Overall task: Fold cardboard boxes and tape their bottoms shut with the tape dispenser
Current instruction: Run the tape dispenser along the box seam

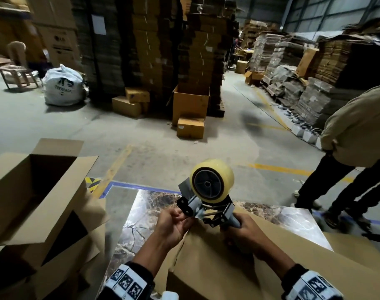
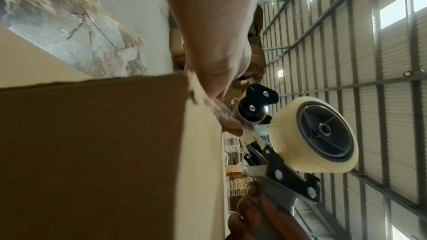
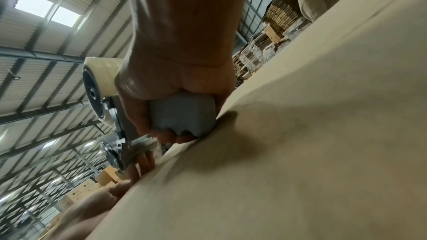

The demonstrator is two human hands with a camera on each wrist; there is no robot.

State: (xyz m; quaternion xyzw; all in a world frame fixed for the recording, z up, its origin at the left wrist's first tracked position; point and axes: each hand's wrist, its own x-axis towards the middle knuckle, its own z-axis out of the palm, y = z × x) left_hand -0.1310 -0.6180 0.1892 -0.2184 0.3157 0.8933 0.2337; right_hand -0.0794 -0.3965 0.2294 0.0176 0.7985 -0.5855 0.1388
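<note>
Dim warehouse, grey concrete floor point(image 1: 55, 128), tall cardboard stacks point(image 1: 154, 50), corrugated skylit roof point(image 3: 48, 9)

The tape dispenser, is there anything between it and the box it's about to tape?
Nothing visible. The right hand grips the tape dispenser by its handle right over the far edge of the cardboard box. The left hand pinches at the dispenser's front end by the roller, not blocking the box's flat surface.

The white sack point(image 1: 62, 85) on the floor at far left reads partly "VERPACK" under larger cut-off letters. Stacked cartons point(image 1: 62, 43) behind it carry an LG logo; their smaller print is illegible.
</note>
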